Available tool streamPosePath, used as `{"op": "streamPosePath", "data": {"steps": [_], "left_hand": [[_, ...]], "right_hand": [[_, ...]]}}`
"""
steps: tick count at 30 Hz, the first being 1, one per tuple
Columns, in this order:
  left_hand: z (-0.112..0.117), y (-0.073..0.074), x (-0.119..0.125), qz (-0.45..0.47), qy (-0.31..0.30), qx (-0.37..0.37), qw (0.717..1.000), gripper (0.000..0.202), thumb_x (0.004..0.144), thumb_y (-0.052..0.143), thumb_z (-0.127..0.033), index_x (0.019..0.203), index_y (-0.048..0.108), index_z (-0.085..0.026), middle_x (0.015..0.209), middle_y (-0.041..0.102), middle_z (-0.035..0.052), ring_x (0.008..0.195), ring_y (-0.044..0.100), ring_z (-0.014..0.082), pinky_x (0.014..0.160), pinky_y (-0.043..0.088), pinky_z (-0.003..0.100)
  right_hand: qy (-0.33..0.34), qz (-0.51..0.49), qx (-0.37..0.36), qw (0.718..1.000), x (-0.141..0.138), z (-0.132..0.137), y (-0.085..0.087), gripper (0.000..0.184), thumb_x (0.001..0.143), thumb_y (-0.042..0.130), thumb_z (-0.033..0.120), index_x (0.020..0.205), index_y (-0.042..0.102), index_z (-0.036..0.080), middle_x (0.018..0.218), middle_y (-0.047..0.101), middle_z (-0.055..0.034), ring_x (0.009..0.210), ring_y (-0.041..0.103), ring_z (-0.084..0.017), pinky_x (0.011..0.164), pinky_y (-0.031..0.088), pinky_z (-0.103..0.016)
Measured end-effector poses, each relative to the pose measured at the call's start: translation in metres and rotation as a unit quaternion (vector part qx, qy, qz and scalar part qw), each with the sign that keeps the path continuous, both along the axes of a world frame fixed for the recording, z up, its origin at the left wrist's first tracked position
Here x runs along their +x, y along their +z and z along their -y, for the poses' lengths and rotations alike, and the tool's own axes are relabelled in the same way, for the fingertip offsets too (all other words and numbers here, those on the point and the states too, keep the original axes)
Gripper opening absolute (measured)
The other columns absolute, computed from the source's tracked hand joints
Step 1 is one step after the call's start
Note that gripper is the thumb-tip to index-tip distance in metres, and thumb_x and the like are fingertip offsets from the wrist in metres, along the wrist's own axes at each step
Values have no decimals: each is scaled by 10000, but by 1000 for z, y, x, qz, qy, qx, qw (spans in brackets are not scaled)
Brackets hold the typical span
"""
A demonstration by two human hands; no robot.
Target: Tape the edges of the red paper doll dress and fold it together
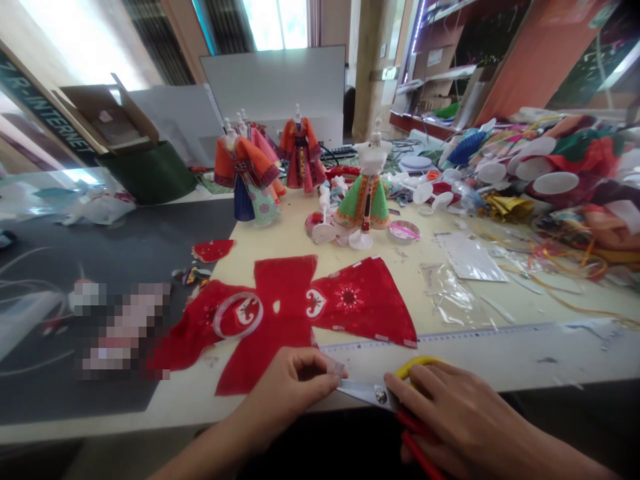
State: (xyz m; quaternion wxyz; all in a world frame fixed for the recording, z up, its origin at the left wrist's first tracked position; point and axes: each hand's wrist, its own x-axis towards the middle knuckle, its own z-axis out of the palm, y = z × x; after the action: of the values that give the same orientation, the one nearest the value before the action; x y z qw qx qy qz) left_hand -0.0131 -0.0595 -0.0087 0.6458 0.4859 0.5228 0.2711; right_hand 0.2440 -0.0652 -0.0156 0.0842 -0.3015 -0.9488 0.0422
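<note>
My left hand (295, 380) pinches a small clear strip (339, 369), which looks like tape, between thumb and fingertips. Close beside it are the tips of a pair of scissors (370, 392). Their yellow and red handles are in my right hand (450, 407), with the fingers through the loops. Beyond my hands, a red embroidered fabric garment piece (285, 300) lies flat, with white heart motifs and small pale strips along its right panel's edges. A translucent ring (239, 315), like a tape roll, rests on its left part. A ruler (450, 338) lies at the right, near the fabric.
Small dress forms in orange robes (245, 170) and one in a green skirt (364, 203) stand at the back. Clear plastic bags (457, 297) lie to the right, before a heap of dressed stands (550, 167). A dark mat (125, 240) covers the left side.
</note>
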Motion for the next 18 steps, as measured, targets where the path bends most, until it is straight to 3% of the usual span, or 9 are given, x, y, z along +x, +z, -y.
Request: {"op": "streamPosePath", "data": {"steps": [12,15,18], "left_hand": [[2,5,2,57,84,-11,995,223,723,719,-370,703,651,-159,950,716,66,898,652,205,851,496,314],[-2,8,-7,39,116,-16,992,243,723,714,-409,789,681,-177,959,717,58,901,660,219,833,530,338],[-8,5,-20,-5,162,-14,987,301,683,734,-454,846,691,-205,969,722,41,966,656,233,871,533,326]], "right_hand": [[-25,53,-113,992,-3,5,25,444,651,727,215,1072,590,248,902,654,-30,752,635,-189,640,539,-275],[-53,38,-129,989,11,10,26,443,677,712,219,1099,587,274,895,662,-13,730,647,-166,631,544,-247],[-133,-7,-111,985,38,13,21,457,744,645,222,1184,544,291,963,667,-13,790,659,-151,695,545,-238]]}}
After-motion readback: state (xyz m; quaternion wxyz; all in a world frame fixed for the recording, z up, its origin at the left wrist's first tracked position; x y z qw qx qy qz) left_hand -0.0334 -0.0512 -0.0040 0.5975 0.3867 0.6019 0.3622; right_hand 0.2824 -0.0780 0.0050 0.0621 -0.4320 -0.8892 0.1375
